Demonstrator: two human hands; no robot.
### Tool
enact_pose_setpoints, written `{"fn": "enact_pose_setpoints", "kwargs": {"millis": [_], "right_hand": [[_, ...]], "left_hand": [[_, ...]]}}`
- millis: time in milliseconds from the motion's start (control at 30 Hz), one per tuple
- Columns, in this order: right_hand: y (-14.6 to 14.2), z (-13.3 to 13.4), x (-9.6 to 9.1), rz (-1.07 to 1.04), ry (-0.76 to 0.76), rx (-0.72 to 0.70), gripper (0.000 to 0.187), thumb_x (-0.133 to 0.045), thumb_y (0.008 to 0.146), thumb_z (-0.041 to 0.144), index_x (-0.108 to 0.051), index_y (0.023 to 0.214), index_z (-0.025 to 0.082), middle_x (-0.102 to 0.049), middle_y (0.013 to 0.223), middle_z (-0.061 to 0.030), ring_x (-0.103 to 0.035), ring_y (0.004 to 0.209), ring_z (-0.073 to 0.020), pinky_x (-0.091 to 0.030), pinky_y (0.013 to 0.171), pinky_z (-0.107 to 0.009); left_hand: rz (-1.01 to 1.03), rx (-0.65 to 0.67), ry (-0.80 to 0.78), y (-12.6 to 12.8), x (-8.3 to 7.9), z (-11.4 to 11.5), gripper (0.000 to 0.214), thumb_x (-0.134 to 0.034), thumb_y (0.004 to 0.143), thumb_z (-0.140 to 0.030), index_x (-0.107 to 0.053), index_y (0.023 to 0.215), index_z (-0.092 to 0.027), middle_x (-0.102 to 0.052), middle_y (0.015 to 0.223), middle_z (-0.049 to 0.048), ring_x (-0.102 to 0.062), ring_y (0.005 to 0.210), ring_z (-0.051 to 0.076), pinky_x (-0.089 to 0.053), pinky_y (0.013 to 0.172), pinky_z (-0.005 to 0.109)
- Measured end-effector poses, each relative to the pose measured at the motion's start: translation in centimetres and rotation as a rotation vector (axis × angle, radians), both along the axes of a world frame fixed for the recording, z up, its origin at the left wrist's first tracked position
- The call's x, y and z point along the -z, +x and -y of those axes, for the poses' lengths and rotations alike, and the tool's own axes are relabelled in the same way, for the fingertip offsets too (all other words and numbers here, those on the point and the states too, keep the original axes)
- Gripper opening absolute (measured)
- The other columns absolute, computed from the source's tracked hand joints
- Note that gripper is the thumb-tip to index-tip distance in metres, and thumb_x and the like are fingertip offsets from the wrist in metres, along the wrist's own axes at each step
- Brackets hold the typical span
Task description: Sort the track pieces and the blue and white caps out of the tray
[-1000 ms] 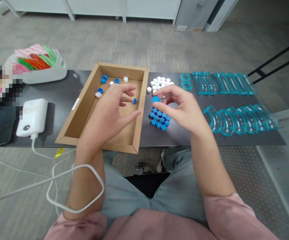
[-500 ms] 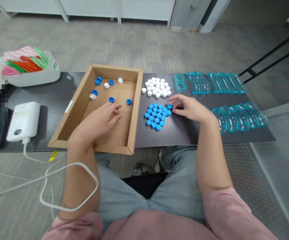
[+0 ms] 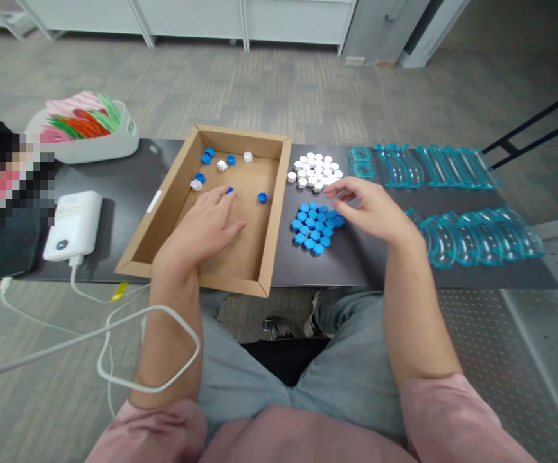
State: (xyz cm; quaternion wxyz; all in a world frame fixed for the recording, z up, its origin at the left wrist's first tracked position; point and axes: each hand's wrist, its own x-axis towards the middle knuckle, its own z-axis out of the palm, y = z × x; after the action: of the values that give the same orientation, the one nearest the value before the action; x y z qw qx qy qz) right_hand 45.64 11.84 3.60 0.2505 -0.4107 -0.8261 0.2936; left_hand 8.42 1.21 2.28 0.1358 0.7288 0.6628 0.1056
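My left hand [image 3: 206,225] lies inside the shallow cardboard box [image 3: 173,199], fingers stretched flat over a blue hexagon piece [image 3: 230,190] that peeks out at the fingertips. Loose blue and white hexagons lie in the box, one blue hexagon [image 3: 262,197] just right of my fingers. My right hand [image 3: 368,209] hovers at the right edge of the packed blue hexagon cluster [image 3: 315,225], fingers apart and holding nothing. A packed white hexagon cluster [image 3: 315,170] sits just beyond it on the black table [image 3: 125,173].
Rows of clear teal curved pieces [image 3: 452,193] fill the table's right side. A white power bank [image 3: 71,225] with a trailing cable, a dark phone [image 3: 11,247] and a white tub of coloured strips [image 3: 86,132] lie at the left. My knees are below the table edge.
My right hand set its blue hexagon against the blue cluster's right side and lifted off empty. My left hand dropped into the box and slid forward onto a blue piece.
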Motion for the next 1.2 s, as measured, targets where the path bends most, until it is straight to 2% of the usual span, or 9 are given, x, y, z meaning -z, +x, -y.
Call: {"fn": "enact_pose_setpoints", "kwargs": {"millis": [100,267,433,600,767,900,1000,1100,1200], "right_hand": [[-2.4,0.7,-0.6,-0.026,0.066,-0.051,0.025,-0.075,0.101,0.035,-0.083,0.124,0.030,-0.087,0.124,-0.0095,-0.080,0.114,-0.0341,-0.065,0.111,-0.056],[-5.6,1.4,-0.8,-0.024,0.151,-0.098,0.025,-0.076,0.103,0.035,-0.083,0.127,0.032,-0.085,0.125,-0.0093,-0.078,0.118,-0.0368,-0.060,0.114,-0.057],[-7.0,1.4,-0.9,-0.014,0.165,-0.125,0.035,-0.078,0.102,0.032,-0.081,0.136,0.033,-0.085,0.126,-0.0090,-0.077,0.121,-0.0376,-0.056,0.117,-0.056],[-7.0,1.2,-0.7,-0.037,0.179,-0.110,0.041,-0.077,0.102,0.031,-0.078,0.143,0.032,-0.086,0.125,-0.0078,-0.079,0.119,-0.0350,-0.058,0.117,-0.053],[-6.5,0.9,-0.2,-0.083,0.233,-0.126,0.040,-0.074,0.104,0.028,-0.077,0.144,0.031,-0.086,0.121,-0.0072,-0.081,0.113,-0.0320,-0.061,0.112,-0.052],[-5.8,0.9,-0.2,-0.084,0.216,-0.142,0.039,-0.076,0.104,0.028,-0.078,0.143,0.031,-0.085,0.119,-0.0068,-0.081,0.110,-0.0310,-0.064,0.107,-0.050],[-5.3,0.9,-0.3,-0.086,0.207,-0.146,0.038,-0.076,0.104,0.030,-0.079,0.142,0.031,-0.086,0.118,-0.0068,-0.082,0.109,-0.0308,-0.065,0.106,-0.049],[-4.9,1.0,-0.3,-0.088,0.205,-0.143,0.036,-0.076,0.105,0.030,-0.079,0.141,0.031,-0.086,0.118,-0.0070,-0.082,0.108,-0.0307,-0.065,0.107,-0.049],[-4.5,1.0,-0.3,-0.081,0.202,-0.133,0.035,-0.076,0.105,0.030,-0.079,0.139,0.031,-0.087,0.118,-0.0070,-0.083,0.108,-0.0309,-0.065,0.108,-0.050]], "left_hand": [[-0.046,-0.012,-0.087,0.2,0.4,-0.2,0.078,-0.063,0.112,-0.050,-0.051,0.180,-0.014,-0.043,0.191,0.0232,-0.037,0.180,0.042,-0.034,0.148,0.058],[-0.098,-0.045,-0.116,0.7,0.3,0.0,0.068,-0.062,0.112,-0.054,-0.066,0.168,-0.017,-0.058,0.176,0.0226,-0.055,0.163,0.044,-0.046,0.138,0.057],[-0.106,-0.046,-0.067,1.0,-0.1,0.5,0.058,-0.069,0.110,-0.050,-0.072,0.161,-0.022,-0.064,0.167,0.0185,-0.060,0.154,0.041,-0.051,0.133,0.054],[-0.124,-0.044,-0.052,1.2,-1.4,0.5,0.056,-0.073,0.109,-0.046,-0.074,0.156,-0.017,-0.069,0.160,0.0212,-0.063,0.150,0.042,-0.052,0.131,0.056],[-0.067,-0.103,-0.038,0.8,-2.0,0.2,0.039,-0.072,0.109,-0.040,-0.079,0.143,-0.021,-0.075,0.149,0.0154,-0.071,0.143,0.037,-0.055,0.129,0.051],[-0.058,-0.111,0.054,0.4,-1.2,0.0,0.052,-0.072,0.109,-0.041,-0.072,0.157,-0.021,-0.062,0.172,0.0183,-0.058,0.162,0.039,-0.051,0.136,0.055],[-0.093,-0.120,-0.023,0.3,-0.1,0.0,0.059,-0.070,0.110,-0.044,-0.069,0.163,-0.018,-0.048,0.187,0.0209,-0.047,0.174,0.043,-0.047,0.140,0.058],[-0.093,-0.148,-0.094,0.2,0.8,0.0,0.052,-0.067,0.110,-0.042,-0.075,0.155,-0.017,-0.046,0.188,0.0207,-0.057,0.167,0.042,-0.050,0.138,0.054],[-0.049,-0.173,-0.048,0.0,0.7,-0.1,0.039,-0.068,0.107,-0.034,-0.082,0.141,-0.018,-0.057,0.176,0.0192,-0.066,0.156,0.039,-0.053,0.136,0.051]]}}
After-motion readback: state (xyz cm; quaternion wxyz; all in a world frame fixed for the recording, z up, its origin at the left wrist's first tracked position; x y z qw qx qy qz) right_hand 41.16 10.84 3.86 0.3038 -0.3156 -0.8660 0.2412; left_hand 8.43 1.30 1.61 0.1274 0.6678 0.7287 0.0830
